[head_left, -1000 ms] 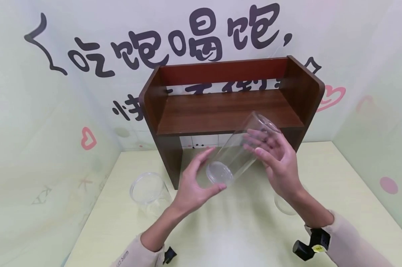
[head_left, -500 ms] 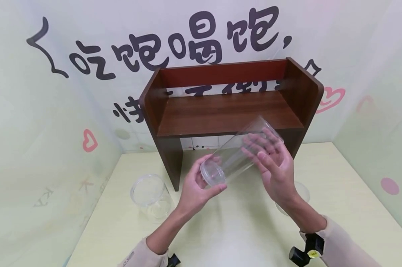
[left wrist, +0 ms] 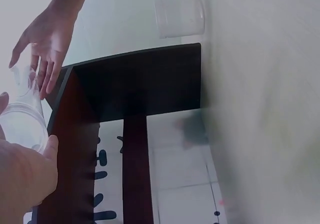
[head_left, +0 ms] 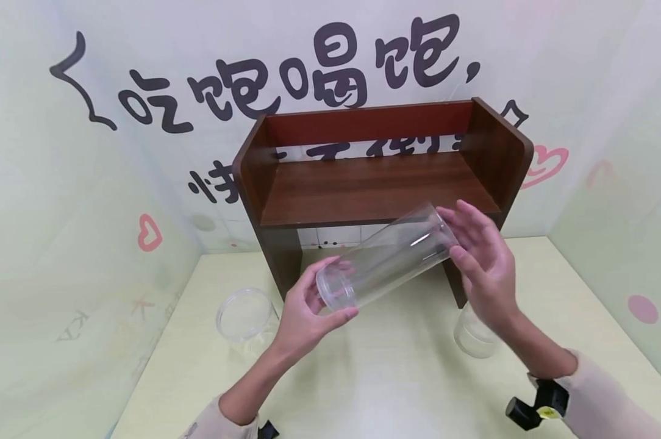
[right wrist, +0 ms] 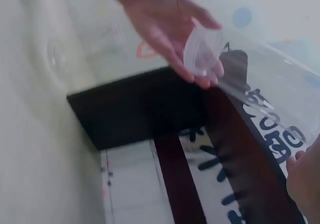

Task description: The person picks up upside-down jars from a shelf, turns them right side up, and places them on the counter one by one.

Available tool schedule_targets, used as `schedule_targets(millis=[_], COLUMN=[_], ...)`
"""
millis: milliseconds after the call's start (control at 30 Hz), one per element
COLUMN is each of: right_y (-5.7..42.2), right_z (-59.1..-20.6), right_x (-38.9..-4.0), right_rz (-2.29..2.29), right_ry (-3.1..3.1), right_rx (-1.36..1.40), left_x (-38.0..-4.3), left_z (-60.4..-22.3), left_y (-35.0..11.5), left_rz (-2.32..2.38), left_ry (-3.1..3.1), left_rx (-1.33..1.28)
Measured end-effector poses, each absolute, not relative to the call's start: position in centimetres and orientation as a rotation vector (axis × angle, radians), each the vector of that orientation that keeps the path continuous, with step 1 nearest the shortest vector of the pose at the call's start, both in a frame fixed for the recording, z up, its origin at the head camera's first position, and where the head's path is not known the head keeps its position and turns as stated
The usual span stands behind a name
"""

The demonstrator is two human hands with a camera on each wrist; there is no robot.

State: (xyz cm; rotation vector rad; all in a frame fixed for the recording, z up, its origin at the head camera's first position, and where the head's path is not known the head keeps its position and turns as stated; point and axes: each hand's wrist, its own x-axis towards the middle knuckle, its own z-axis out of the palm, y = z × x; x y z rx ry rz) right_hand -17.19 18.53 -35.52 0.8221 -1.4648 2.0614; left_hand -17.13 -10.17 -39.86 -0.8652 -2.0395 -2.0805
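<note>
A tall clear plastic jar (head_left: 391, 259) is held tilted above the table, its lid end low on the left and its other end raised on the right. The left hand (head_left: 303, 314) grips the jar around its clear lid (head_left: 335, 290), thumb in front and fingers behind. At the raised end, the right hand (head_left: 489, 274) has its fingers mostly straight, with thumb and fingertips right at the jar's edge. In the left wrist view, the jar's lid end (left wrist: 22, 126) sits in the left hand. The right wrist view shows the see-through wall (right wrist: 270, 83) between the hands.
A brown wooden shelf (head_left: 374, 189) stands behind the jar on the pale table (head_left: 385, 378). One clear jar (head_left: 245, 317) stands left of the shelf. Another clear container (head_left: 475, 335) is at the right, partly behind the right wrist. A printed wall (head_left: 144, 49) backs the table.
The jar has swung from steep to nearly level, with its lid end moving left. The left hand has closed around the lid; the right hand has slid outward to the right end.
</note>
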Motion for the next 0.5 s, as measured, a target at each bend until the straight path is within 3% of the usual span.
schedule_targets(millis=[200, 500], right_y=[21.4, 24.5], right_z=[-33.5, -28.8], right_x=[-17.9, -19.0], right_rz=[1.463, 0.538], right_ry=[-1.765, -2.056], right_rx=[0.978, 0.925], left_x=[-17.0, -17.3], left_z=[-39.1, -38.0], left_y=[-11.8, -13.7], left_rz=[-2.0, -1.777], left_ry=[-2.088, -2.288], left_rx=[-0.898, -0.873])
